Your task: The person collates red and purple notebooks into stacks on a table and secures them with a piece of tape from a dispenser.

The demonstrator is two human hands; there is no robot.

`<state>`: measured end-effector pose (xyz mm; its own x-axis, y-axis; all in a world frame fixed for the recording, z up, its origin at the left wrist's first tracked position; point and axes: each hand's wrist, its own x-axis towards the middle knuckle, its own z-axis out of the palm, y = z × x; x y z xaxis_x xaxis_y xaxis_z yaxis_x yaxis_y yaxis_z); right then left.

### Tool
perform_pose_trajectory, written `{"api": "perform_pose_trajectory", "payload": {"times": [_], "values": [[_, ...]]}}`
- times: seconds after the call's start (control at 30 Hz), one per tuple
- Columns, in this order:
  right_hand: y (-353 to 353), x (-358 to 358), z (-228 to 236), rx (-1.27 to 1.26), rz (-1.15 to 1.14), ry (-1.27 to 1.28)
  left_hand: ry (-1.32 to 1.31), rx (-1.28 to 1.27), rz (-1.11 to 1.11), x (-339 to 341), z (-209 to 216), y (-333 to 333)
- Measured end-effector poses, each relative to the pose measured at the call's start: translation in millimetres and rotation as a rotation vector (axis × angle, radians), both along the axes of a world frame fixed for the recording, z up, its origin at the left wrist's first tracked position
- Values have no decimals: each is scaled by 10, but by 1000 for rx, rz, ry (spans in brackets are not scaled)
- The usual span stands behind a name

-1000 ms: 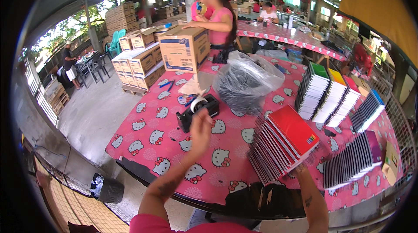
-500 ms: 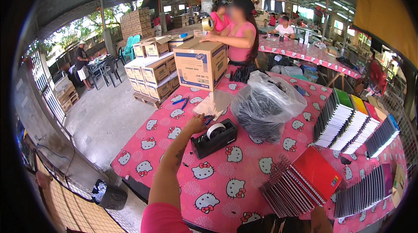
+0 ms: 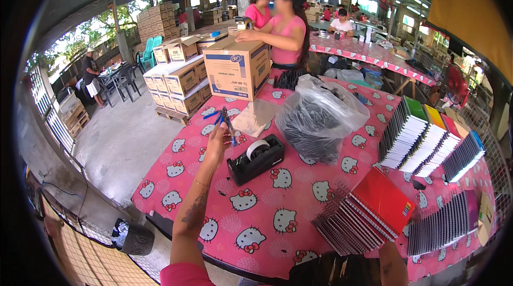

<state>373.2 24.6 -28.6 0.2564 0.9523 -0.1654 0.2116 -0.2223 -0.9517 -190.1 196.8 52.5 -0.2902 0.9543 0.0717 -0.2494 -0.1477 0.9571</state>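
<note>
My left hand (image 3: 216,140) is raised over the table, its fingers closed around a slim dark pair of pliers (image 3: 230,127) with blue on it. Behind it, blue-handled tools (image 3: 211,115) lie on the cloth. A black tape dispenser (image 3: 256,160) with a white roll stands just right of my left wrist. My right forearm (image 3: 393,264) reaches up to the near edge of a fanned stack of red spiral notebooks (image 3: 379,203); the stack hides the fingers of that hand. A clear plastic bag (image 3: 320,120) full of black strips sits beyond the dispenser.
A pink patterned cloth (image 3: 288,195) covers the table. More spiral notebooks (image 3: 414,139) stand in rows at right, with purple ones (image 3: 443,227) nearer. A clear plastic sheet (image 3: 255,116) lies before a large carton (image 3: 238,69), where a co-worker (image 3: 288,35) stands. Stacked cartons (image 3: 181,83) are beyond.
My left hand has moved left and up from beside the tape dispenser and now holds the pliers upright. My right arm stays at the red notebooks. The view has shifted slightly.
</note>
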Motion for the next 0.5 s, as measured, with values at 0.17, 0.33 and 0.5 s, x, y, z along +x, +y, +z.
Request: {"api": "perform_pose_trajectory", "payload": {"times": [0.17, 0.33, 0.5], "values": [[69, 129, 123, 102, -9, 28, -109, 131, -411, 846, 477, -931], [697, 217, 953, 308, 21, 151, -116, -24, -640, 1330, 261, -1693], [442, -538, 2682, 718, 581, -227, -93, -96, -844, 1793, 550, -2173]]}}
